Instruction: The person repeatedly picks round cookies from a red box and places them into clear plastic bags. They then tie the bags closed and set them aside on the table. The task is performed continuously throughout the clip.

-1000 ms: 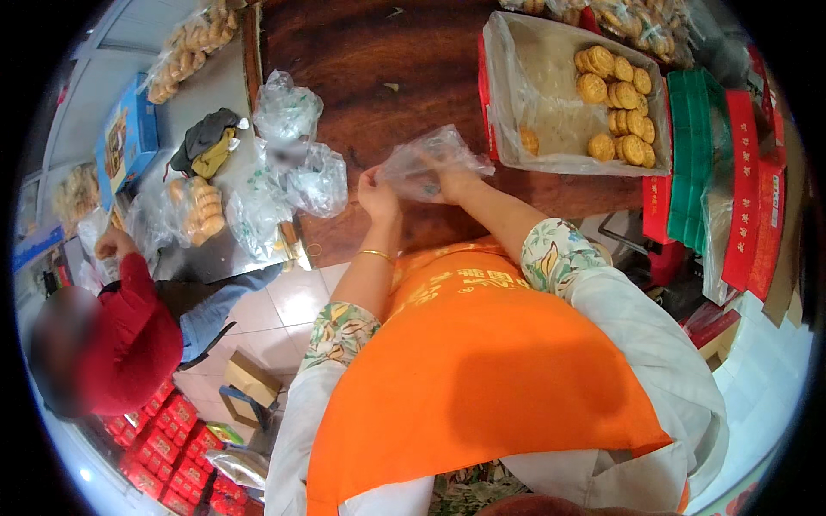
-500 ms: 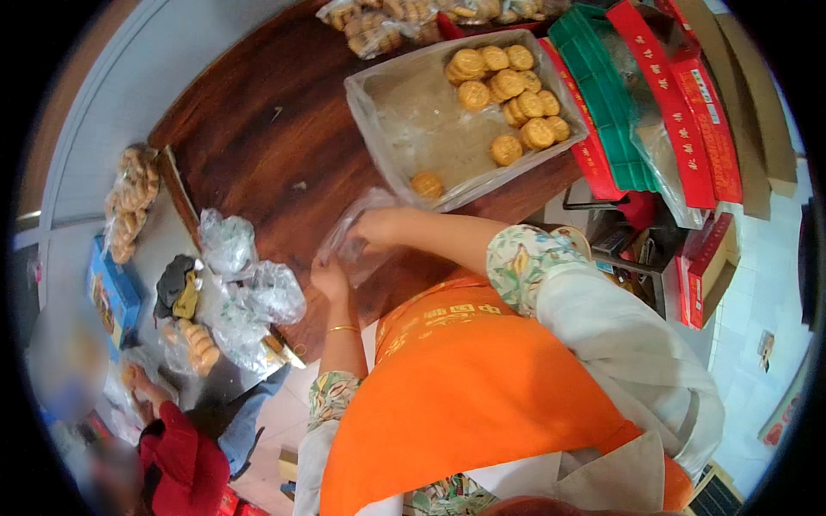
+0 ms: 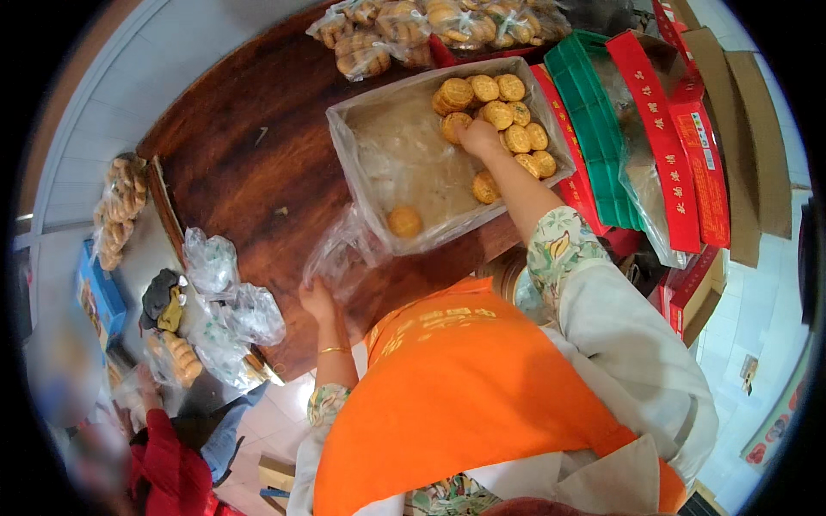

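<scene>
My left hand [image 3: 318, 301] pinches the edge of a clear plastic bag [image 3: 348, 249], which hangs loosely over the wooden table beside the tray. My right hand [image 3: 482, 140] is inside a plastic-lined tray [image 3: 366, 142], its fingers closed on a round golden mooncake [image 3: 453, 127] at the left side of the pile. Several more mooncakes [image 3: 518, 138] are stacked in the tray's right part. One single mooncake [image 3: 404, 222] lies apart in the near left corner. The fingertips of my right hand are partly hidden behind the hand.
Bagged pastries [image 3: 400, 30] line the table's far edge. Green crates [image 3: 594, 129] and red boxes [image 3: 658, 129] stand to the right. At left, a side table holds crumpled plastic bags [image 3: 254, 314] and a blue box [image 3: 101, 297]. A person in a red sleeve [image 3: 168, 464] works there.
My right hand has left the bag and reached up and right into the tray, onto a mooncake. My left hand still holds the bag, slightly lower. The view has shifted a little.
</scene>
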The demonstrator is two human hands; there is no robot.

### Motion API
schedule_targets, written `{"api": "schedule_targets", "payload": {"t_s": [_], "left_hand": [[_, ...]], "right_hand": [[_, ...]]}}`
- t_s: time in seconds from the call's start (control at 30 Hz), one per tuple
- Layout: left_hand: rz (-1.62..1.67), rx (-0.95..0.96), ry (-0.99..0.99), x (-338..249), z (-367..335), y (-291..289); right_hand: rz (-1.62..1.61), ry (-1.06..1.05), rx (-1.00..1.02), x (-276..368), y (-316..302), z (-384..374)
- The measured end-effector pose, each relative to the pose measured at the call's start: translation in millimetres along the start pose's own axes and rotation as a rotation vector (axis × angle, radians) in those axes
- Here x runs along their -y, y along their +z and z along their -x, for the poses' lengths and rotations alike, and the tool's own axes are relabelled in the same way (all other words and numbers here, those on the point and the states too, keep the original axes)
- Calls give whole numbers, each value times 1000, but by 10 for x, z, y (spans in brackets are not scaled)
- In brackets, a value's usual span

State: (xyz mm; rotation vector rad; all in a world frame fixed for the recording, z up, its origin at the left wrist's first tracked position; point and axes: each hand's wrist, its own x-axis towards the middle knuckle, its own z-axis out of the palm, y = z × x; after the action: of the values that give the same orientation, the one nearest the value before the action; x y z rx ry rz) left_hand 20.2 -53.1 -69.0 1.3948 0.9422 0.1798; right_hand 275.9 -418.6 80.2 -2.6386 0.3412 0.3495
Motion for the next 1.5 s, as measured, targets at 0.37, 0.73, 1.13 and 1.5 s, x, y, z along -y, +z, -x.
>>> {"api": "schedule_targets", "payload": {"t_s": [0.37,0.73,1.13,1.5], "left_hand": [[82,-83,-44,-123,177,278],[91,-82,-19,-257,176,209],[181,-121,-167,-278,161,124],[-168,-41,122,-140,164,86]], "right_hand": [[-409,198,-186,-524,862,-627],[-456,-405,504,212,505,243],[11,-661,1054,393,642,580],[239,-506,1177,666,574,701]]}}
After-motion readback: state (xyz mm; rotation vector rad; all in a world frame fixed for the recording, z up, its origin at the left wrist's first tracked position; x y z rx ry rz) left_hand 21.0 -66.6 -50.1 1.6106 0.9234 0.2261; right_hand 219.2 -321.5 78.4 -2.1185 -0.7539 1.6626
